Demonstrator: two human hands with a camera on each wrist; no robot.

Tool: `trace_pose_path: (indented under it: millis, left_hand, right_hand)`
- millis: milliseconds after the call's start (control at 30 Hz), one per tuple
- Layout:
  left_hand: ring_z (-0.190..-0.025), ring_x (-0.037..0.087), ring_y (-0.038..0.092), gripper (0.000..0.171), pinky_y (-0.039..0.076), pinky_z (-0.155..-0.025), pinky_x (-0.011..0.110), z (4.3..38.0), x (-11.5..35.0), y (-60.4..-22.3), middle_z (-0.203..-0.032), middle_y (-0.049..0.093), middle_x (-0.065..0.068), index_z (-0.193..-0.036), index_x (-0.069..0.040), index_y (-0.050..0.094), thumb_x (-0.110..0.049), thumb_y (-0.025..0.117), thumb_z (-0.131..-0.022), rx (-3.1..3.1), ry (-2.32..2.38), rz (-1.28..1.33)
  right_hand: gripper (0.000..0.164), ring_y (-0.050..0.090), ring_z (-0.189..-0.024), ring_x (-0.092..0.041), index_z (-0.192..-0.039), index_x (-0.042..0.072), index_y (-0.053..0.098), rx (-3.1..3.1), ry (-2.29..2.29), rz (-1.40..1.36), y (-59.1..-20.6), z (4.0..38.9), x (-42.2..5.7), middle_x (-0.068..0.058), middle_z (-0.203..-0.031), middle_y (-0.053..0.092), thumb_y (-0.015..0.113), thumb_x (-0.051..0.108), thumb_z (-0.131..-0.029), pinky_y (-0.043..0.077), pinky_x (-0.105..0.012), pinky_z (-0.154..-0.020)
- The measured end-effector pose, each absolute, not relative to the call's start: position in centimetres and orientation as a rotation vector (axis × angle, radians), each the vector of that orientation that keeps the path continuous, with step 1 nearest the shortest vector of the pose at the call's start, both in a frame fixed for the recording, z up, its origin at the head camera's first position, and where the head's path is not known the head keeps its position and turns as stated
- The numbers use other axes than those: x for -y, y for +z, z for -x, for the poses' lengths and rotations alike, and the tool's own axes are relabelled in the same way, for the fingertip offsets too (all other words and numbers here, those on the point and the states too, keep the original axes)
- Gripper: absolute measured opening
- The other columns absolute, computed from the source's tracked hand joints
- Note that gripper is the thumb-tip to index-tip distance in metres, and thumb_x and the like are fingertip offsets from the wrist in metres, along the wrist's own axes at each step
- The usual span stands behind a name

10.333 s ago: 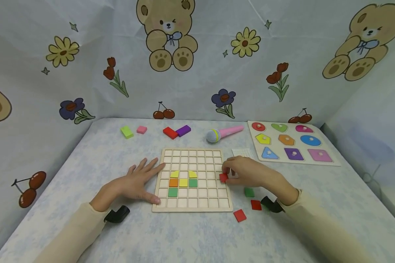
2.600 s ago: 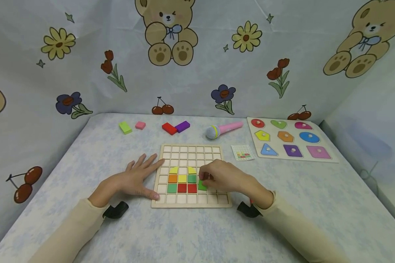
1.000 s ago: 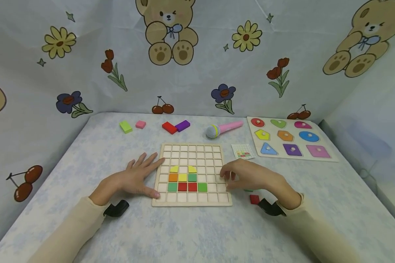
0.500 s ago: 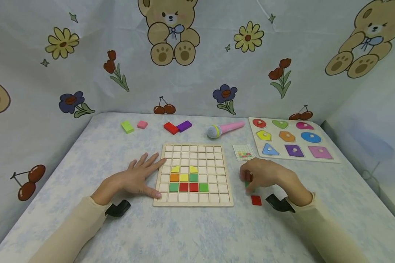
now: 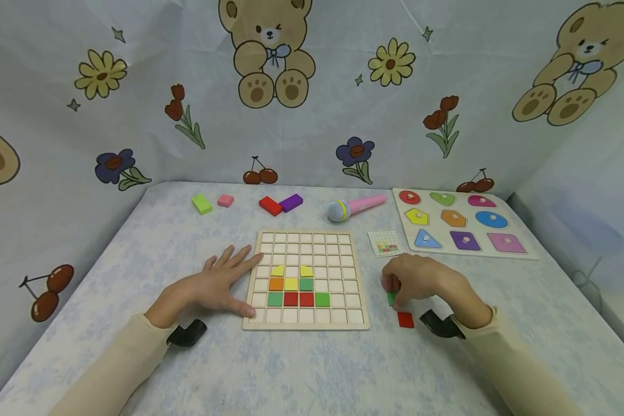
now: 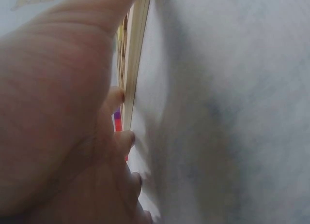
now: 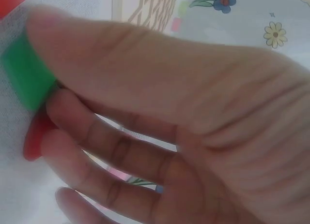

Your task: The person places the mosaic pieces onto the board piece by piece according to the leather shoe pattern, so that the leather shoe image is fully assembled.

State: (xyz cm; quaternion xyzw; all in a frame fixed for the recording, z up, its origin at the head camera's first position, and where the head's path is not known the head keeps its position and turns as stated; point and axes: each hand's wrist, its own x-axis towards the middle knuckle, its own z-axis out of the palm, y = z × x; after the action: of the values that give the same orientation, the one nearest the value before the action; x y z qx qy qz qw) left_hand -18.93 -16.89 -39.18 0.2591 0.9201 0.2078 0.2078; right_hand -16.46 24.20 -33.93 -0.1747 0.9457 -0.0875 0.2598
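Note:
The wooden grid board (image 5: pixel 307 330) lies mid-table, with yellow, orange, green and red tiles in several of its cells. My left hand (image 5: pixel 221 286) rests with spread fingers at the board's left edge, thumb on its lower left part. Right of the board, my right hand (image 5: pixel 418 280) is lowered to the table, thumb and index finger bent about a green tile (image 7: pixel 29 71) and pinching it. Beneath the other fingertips a red piece (image 7: pixel 38 139) shows in the right wrist view, partly hidden. A red tile (image 5: pixel 405 319) lies just in front of the thumb.
A small pattern card (image 5: pixel 386 244) lies beyond the right hand. Behind it are a shape puzzle board (image 5: pixel 431 222) and a pink toy microphone (image 5: pixel 361 204). Light green (image 5: pixel 201 204), pink (image 5: pixel 226 200), red (image 5: pixel 270 205) and purple (image 5: pixel 292 202) blocks lie along the back.
Two red tiles and a green tile have been laid in the board's cells. My right hand has since moved right, off the board, down to the loose tiles. My left hand stays put.

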Motion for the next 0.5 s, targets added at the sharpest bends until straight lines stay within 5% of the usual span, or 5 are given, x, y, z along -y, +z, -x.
trace_pose_path:
  millis: [500]
  left_hand:
    - [-0.152,0.048,-0.012,0.122,-0.004,-0.113,0.074,18.85,16.85,-39.24,-0.169,-0.002,0.016,-0.162,-0.018,0.014,-0.064,0.081,-0.072,-2.56,0.562,-0.721]
  right_hand:
    - [0.025,0.053,-0.072,-0.014,-0.082,0.017,0.066,-2.564,-0.209,0.452,-34.3,16.44,-24.1,0.004,-0.075,0.059,0.09,0.017,-0.073,0.046,-0.03,-0.065]
